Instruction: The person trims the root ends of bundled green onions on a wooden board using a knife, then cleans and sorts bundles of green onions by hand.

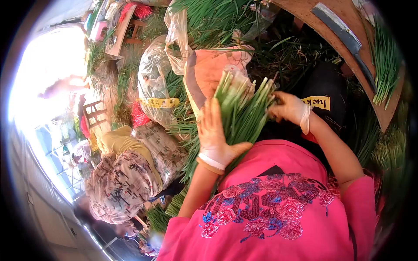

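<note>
A thick bunch of green chives [244, 108] stands in front of my pink shirt, pale stem ends pointing up and leaves hanging down. My left hand [214, 132] lies flat along its left side, fingers stretched out and thumb spread across the stalks. At the upper right edge of the bunch, my right hand [285, 107] has its fingers curled in on the stalks; the fingertips are partly hidden. Both hands wear pale bands at the wrist. Just behind the bunch is an orange-pink cloth or sack [220, 65].
A cleaver [337, 28] lies on a curved wooden board [300, 6] beside more chives [386, 65]. Left of my hands is a clear plastic bag [152, 74] with greens. A co-worker in a patterned hood [124, 182] sits close on my left. Loose greens [213, 19] are heaped ahead.
</note>
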Motion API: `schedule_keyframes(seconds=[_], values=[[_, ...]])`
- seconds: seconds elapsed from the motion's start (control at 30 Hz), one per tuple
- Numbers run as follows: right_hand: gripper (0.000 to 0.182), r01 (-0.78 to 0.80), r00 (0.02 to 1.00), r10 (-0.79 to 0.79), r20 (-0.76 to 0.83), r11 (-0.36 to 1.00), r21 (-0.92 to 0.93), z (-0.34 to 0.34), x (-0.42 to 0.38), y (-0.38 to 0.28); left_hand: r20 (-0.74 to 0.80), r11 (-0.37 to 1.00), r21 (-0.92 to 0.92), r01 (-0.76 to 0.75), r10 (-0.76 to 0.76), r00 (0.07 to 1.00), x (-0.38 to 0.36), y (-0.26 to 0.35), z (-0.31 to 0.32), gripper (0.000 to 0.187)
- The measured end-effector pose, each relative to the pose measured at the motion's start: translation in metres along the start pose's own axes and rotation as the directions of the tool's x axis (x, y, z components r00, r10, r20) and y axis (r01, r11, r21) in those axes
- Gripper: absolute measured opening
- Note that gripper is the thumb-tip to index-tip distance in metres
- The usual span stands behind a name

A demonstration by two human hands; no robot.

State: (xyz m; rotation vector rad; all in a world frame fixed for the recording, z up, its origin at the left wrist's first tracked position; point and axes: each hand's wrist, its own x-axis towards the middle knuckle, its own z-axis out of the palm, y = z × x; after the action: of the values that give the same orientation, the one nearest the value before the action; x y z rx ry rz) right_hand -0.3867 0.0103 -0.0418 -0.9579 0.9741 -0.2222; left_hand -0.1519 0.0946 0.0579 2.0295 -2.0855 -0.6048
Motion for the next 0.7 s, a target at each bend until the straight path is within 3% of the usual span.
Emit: schedule_keyframes(seconds=[0.03, 0.1, 0.13, 0.17, 0.2, 0.23, 0.3, 0.37, 0.4, 0.43, 0.53, 0.57, 0.63, 0.67, 0.7], values=[[0.059, 0.038, 0.997, -0.034, -0.062, 0.997, 0.066, 0.002, -0.003, -0.023, 0.096, 0.978, 0.205, 0.039, -0.059, 0.994, -0.002, 0.018, -0.003, 0.129], [0.057, 0.304, 0.953, -0.301, -0.042, 0.948, 0.091, 0.01, 0.004, -0.044, -0.055, 0.999, -0.008, -0.04, 0.039, 0.998, 0.001, -0.002, 0.001, 0.12], [0.054, 0.333, 0.941, -0.339, -0.011, 0.918, 0.218, 0.015, 0.007, -0.051, -0.058, 0.94, -0.34, 0.012, -0.034, 0.998, 0.002, -0.015, 0.006, 0.111], [0.052, 0.358, 0.923, -0.384, 0.012, 0.872, 0.334, 0.017, 0.006, -0.057, -0.041, 0.832, -0.549, 0.077, -0.119, 0.992, 0.004, -0.021, 0.001, 0.099], [0.047, 0.432, 0.899, -0.436, -0.048, 0.86, 0.27, 0.013, 0.001, -0.066, -0.024, 0.673, -0.73, 0.123, -0.204, 0.979, 0.005, -0.026, -0.004, 0.088], [0.043, 0.364, 0.929, -0.339, -0.146, 0.906, 0.217, 0.007, -0.001, -0.07, -0.046, 0.393, -0.917, 0.071, -0.279, 0.959, 0.008, -0.038, -0.003, 0.079], [0.038, 0.39, 0.912, -0.359, -0.197, 0.909, 0.15, -0.019, 0.013, -0.039, 0.035, 0.262, -0.955, 0.141, -0.372, 0.927, -0.001, -0.077, 0.004, 0.067], [0.029, 0.256, 0.966, -0.256, -0.037, 0.967, 0.002, -0.024, 0.007, -0.021, 0.03, 0.172, -0.979, 0.11, -0.411, 0.911, 0.0, -0.089, 0.009, 0.062], [0.027, 0.086, 0.995, -0.089, -0.036, 0.993, -0.077, -0.021, -0.003, -0.013, 0.042, 0.122, -0.987, 0.104, -0.43, 0.902, -0.002, -0.09, 0.011, 0.059], [0.025, -0.077, 0.996, 0.07, -0.049, 0.984, -0.159, -0.011, -0.019, -0.022, 0.049, 0.124, -0.986, 0.113, -0.432, 0.9, -0.003, -0.089, 0.013, 0.057], [0.029, 0.157, 0.94, -0.206, -0.272, 0.968, -0.194, 0.019, -0.049, -0.04, 0.07, 0.155, -0.976, 0.155, -0.447, 0.892, -0.002, -0.081, 0.01, 0.059], [0.03, 0.308, 0.888, -0.385, -0.253, 0.904, -0.296, 0.028, -0.046, -0.043, 0.057, 0.164, -0.976, 0.141, -0.433, 0.9, -0.004, -0.08, 0.011, 0.059], [0.032, 0.563, 0.689, -0.703, -0.176, 0.672, -0.481, 0.046, -0.037, -0.053, 0.026, 0.186, -0.977, 0.105, -0.385, 0.923, -0.001, -0.077, 0.016, 0.06], [0.038, 0.504, 0.717, -0.687, -0.12, 0.629, -0.592, 0.055, -0.035, -0.07, 0.0, 0.173, -0.983, 0.065, -0.355, 0.935, -0.001, -0.067, 0.014, 0.061], [0.044, 0.441, 0.748, -0.661, -0.068, 0.57, -0.693, 0.063, -0.033, -0.088, -0.023, 0.25, -0.965, 0.079, -0.381, 0.924, -0.002, -0.067, 0.016, 0.06]])
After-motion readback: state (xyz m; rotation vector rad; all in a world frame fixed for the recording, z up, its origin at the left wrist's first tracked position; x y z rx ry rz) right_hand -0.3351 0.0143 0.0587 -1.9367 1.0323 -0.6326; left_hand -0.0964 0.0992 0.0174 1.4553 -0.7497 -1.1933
